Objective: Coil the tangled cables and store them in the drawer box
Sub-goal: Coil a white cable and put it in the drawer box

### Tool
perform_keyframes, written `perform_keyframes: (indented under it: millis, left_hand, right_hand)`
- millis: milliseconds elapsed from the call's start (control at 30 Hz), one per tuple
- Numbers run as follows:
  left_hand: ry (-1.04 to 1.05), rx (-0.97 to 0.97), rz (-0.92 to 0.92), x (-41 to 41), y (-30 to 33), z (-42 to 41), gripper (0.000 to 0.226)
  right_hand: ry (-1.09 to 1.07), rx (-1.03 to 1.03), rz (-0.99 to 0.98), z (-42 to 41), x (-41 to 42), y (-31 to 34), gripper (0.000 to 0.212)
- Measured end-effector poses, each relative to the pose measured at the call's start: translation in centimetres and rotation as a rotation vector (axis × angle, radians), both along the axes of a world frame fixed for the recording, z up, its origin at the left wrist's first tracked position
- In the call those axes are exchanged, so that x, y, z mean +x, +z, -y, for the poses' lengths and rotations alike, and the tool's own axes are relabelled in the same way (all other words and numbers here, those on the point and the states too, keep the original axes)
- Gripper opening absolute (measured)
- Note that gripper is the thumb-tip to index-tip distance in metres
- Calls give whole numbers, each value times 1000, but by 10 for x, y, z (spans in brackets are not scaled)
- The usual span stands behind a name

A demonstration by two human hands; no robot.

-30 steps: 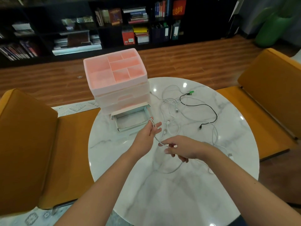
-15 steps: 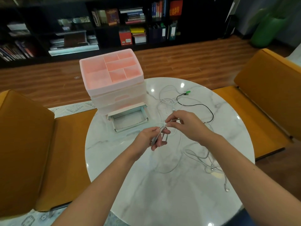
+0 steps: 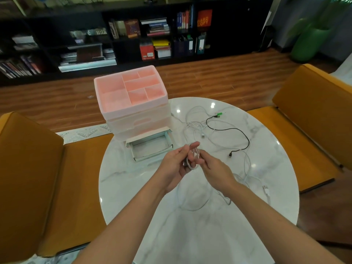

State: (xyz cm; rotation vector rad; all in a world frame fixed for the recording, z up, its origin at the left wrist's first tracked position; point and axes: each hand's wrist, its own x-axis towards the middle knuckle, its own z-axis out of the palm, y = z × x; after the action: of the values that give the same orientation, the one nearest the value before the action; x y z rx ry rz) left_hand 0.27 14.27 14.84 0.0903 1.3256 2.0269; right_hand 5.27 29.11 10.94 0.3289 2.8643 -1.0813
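Both hands meet over the table: the left hand (image 3: pixel 176 164) and right hand (image 3: pixel 213 169) each pinch a small white cable coil (image 3: pixel 193 159). Beyond the left sits the open drawer (image 3: pixel 150 147); tangled cables (image 3: pixel 219 134) lie past the right.

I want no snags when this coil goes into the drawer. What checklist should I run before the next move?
1. Bottom drawer pulled open: ok.
2. Drawer holds nothing that shows: ok.
3. White cable looped between left hand and right hand: ok.
4. Whole cable coiled: not ok, slack trails over the table.
5. Free of the black cable: cannot tell.
6. Left grip secure: cannot tell.
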Motion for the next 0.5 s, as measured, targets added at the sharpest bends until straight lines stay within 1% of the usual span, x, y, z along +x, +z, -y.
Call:
perform_keyframes:
  millis: [67,200,233,300,367,433,500]
  left_hand:
    - [52,40,5,-1,-1,-1,40]
    - [126,18,-35,-5,-7,-3,31]
    - [140,-2,-44,-6,-10,-1,31]
    - [158,-40,-79,-9,-14,2,32]
    - [155,-106,-142,-9,-18,4,27]
    - [141,-208,-223,-9,-23,5,25]
    - [89,-345,-311,-9,-30,5,28]
  right_hand:
    - [12,-10,40,4,2,0,32]
    - [77,-23,129,12,6,-2,40]
    - [77,-66,154,13,8,-2,40]
    - [57,-233,209,14,11,0,39]
    - [58,-339,289,16,12,7,38]
    - [97,-335,377,18,14,13,39]
    - [131,-295,410,18,13,20,36]
